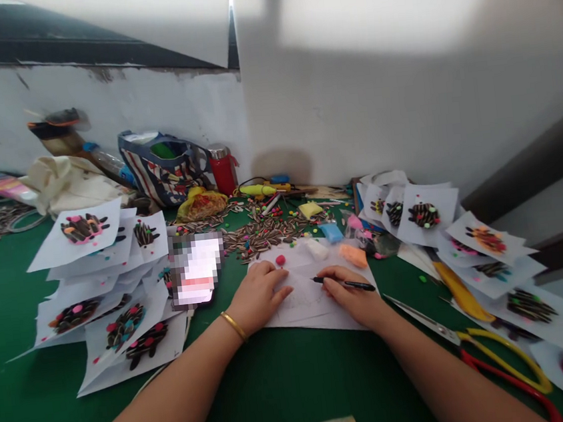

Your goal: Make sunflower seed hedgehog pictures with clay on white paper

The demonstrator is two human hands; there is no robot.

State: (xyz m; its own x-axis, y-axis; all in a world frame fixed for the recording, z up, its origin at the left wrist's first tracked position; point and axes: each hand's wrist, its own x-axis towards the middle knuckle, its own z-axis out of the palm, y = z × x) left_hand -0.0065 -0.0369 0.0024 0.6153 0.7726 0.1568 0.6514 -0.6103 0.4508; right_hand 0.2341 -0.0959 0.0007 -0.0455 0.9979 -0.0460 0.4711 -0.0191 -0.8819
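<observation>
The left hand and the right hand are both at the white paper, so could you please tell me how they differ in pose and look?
The left hand lies palm down with its fingers extended, while the right hand is curled around a black pen. The left hand has a gold bracelet at its wrist; the right hand shows none. Both rest on the white paper.

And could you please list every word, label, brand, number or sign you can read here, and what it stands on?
No text can be read.
Phone screen: pixelated, unreadable.
Paper under the pen: faint marks, too indistinct to read.
Red flask: no legible label.
</observation>
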